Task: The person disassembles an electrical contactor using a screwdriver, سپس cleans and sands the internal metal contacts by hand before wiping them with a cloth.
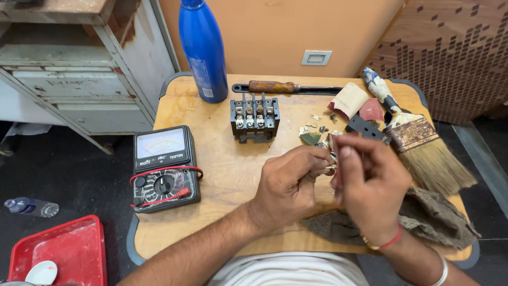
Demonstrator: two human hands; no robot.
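We find both hands raised together over the wooden table [211,175]. The left hand [290,185] and right hand [370,182] pinch a small metal part [332,165] between their fingertips; its kind we cannot tell. Behind them lie small loose pieces [313,126] and a black contactor [254,119]. A multimeter [165,168] sits at left, a paintbrush [418,140] and grey rag [434,214] at right. A blue bottle [203,50] and screwdriver [286,87] stand at the far edge.
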